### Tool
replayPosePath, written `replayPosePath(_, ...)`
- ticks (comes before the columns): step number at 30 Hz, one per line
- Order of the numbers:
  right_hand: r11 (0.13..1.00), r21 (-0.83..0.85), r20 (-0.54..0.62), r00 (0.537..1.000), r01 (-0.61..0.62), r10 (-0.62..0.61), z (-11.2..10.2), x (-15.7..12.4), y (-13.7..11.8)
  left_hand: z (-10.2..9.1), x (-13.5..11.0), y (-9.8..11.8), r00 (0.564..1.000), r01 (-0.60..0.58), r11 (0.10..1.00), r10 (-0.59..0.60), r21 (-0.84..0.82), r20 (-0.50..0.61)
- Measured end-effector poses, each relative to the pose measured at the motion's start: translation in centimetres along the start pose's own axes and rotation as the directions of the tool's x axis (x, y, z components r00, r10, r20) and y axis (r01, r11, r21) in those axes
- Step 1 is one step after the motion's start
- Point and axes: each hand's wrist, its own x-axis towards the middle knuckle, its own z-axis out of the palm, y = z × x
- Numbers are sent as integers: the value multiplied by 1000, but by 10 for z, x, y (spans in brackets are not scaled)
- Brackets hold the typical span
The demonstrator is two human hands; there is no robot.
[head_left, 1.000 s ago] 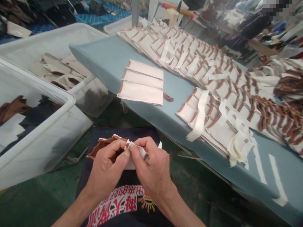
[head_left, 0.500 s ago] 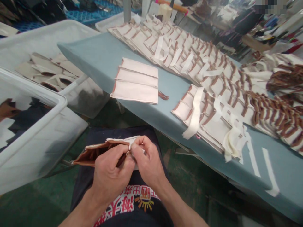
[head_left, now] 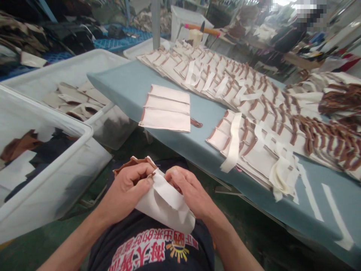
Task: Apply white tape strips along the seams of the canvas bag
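Note:
Above my lap, both hands hold a white fabric piece (head_left: 165, 212) with brown lining showing along its far edge. My left hand (head_left: 126, 192) pinches its upper edge between thumb and fingers, where a small brown bit pokes out. My right hand (head_left: 193, 188) is closed on the edge a little to the right, its fingertips partly hidden behind the fabric. Between the hands a white strip of the cloth folds over toward me. On the blue-grey table, beyond my hands, lie stacked white panels (head_left: 167, 109) with a brown loop (head_left: 196, 122) at their side.
Long rows of overlapping white pieces with brown edges (head_left: 217, 75) cover the back of the table (head_left: 118, 82). Loose white strips (head_left: 337, 214) lie at its right. At left stand white plastic bins (head_left: 84, 131) holding fabric pieces. A blue crate (head_left: 124, 41) is behind them.
The fabric piece has turned, so its white outer face now shows toward me. My right hand has moved slightly right, away from the left. The camera view has tilted up a little.

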Motion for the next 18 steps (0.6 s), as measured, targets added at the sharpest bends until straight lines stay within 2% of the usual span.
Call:
replayPosePath(2, 990, 87, 88, 991, -109, 102, -6, -14, -4, -8, 2, 2, 999, 18, 1000, -17, -23, 30)
replayPosePath(4, 964, 131, 206, 958, -229, 200, -13, -30, -8, -13, 3, 5, 998, 19, 999, -17, -29, 55)
replayPosePath(6, 957, 37, 293, 919, -288, 265, -22, -45, -14, -16, 4, 8, 997, 11, 1000, -8, -28, 76)
replayPosePath(7, 959, -63, 276, 919, -275, 282, -27, -50, -17, -17, 4, 10, 996, 6, 1000, -4, -29, 86)
replayPosePath(8, 955, -177, 199, 942, -237, 271, -32, -53, -22, -18, 4, 12, 995, 3, 1000, 0, -31, 101)
replayPosePath(10, 921, -371, -41, 993, -117, 110, -38, -53, -31, -18, 4, 18, 991, 0, 999, 5, -36, 137)
replayPosePath(11, 903, -428, -140, 990, -37, -26, -40, -50, -36, -18, 4, 21, 988, -6, 999, 11, -31, 154)
replayPosePath(12, 885, -462, -186, 970, 56, -159, -39, -45, -40, -18, 4, 25, 985, -19, 1000, 22, -17, 169)
replayPosePath(13, 862, -478, -174, 945, 166, -278, -38, -39, -44, -17, 4, 29, 982, -37, 999, 36, 4, 184)
replayPosePath(15, 782, -484, -41, 883, 392, -468, -33, -24, -49, -16, 3, 38, 975, -76, 995, 60, 65, 215)
replayPosePath(18, 611, -477, 208, 757, 632, -620, -27, 2, -54, -15, 0, 47, 965, -112, 982, 71, 152, 252)
